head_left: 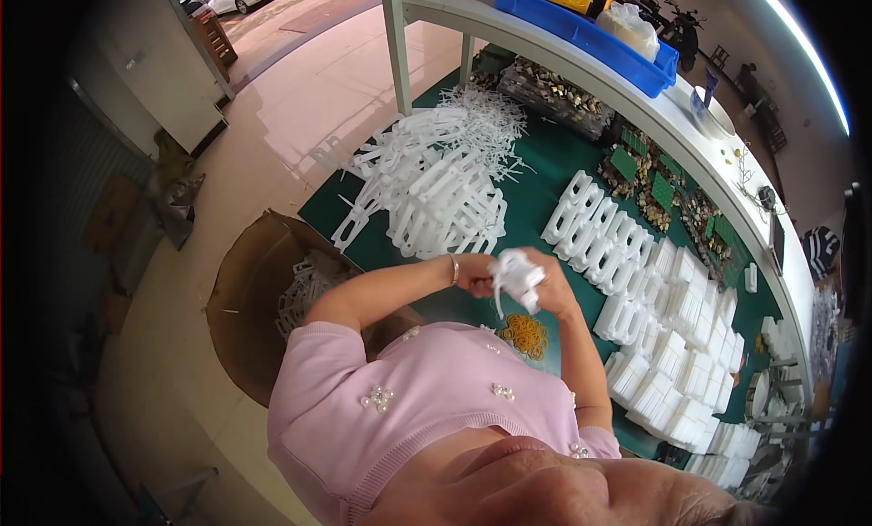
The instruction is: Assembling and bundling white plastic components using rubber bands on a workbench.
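A small bundle of white plastic pieces (518, 281), smeared by motion, is held between my two hands above the green tabletop. My left hand (474, 273), with a bracelet at the wrist, is closed at the bundle's left side. Fingers bent, my right hand (550, 288) grips its right side. Just below them on the table lies a pile of yellow rubber bands (525, 335). Beyond my left hand spreads a loose heap of white slotted plastic frames (445, 203). To the right, similar frames (599, 231) stand in neat rows.
Stacked white bundles (668, 372) cover the right side of the table (568, 322). An open cardboard box (245, 317) with white pieces is at left. A raised white shelf (554, 35) carries a blue tray (590, 37); electronic parts (654, 185) lie below it.
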`<state>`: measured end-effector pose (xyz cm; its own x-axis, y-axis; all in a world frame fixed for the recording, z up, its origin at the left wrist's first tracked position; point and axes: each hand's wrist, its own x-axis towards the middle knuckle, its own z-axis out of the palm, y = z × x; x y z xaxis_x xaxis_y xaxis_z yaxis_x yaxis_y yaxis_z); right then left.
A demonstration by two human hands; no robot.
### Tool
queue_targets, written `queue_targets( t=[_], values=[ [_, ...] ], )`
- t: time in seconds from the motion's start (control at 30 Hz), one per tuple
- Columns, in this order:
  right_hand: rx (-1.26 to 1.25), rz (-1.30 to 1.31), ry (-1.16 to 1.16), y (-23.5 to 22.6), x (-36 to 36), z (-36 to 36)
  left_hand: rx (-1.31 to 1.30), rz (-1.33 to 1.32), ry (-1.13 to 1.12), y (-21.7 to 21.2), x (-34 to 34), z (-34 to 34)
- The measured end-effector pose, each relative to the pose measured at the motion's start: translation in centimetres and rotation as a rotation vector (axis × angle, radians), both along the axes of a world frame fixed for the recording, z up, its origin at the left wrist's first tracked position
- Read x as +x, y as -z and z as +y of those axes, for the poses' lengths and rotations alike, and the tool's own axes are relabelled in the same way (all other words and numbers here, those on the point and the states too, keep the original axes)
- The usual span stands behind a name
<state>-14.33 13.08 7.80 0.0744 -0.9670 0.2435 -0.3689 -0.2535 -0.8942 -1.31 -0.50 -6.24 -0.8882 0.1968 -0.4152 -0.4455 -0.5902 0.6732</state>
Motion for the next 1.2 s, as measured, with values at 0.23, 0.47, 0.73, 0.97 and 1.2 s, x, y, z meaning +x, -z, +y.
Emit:
queue_targets(
  t=[0.23,0.47,0.73,0.97,1.2],
  values=[
    [0.036,0.059,-0.148,-0.2,0.2,-0.9,0.007,0.22,-0.07,0.2,0.9,2.3],
    [0.093,-0.889,0.466,4.8,-1.3,-1.5,-0.116,0.119,-0.707,-6.6,0.7,3.6],
    [0.121,-1.445,0.58,8.5,-2.2,-1.2,-0.159,0.201,-0.714,-5.6,0.4,3.9],
    [0.118,-0.527,0.45,4.4,-0.3,-0.1,0.081,-0.002,-0.294,-3.5,0.7,2.1],
    [0.113,0.122,0.074,3.8,0.0,0.0,-0.147,0.034,-0.153,-1.0,1.7,2.2]
  ],
)
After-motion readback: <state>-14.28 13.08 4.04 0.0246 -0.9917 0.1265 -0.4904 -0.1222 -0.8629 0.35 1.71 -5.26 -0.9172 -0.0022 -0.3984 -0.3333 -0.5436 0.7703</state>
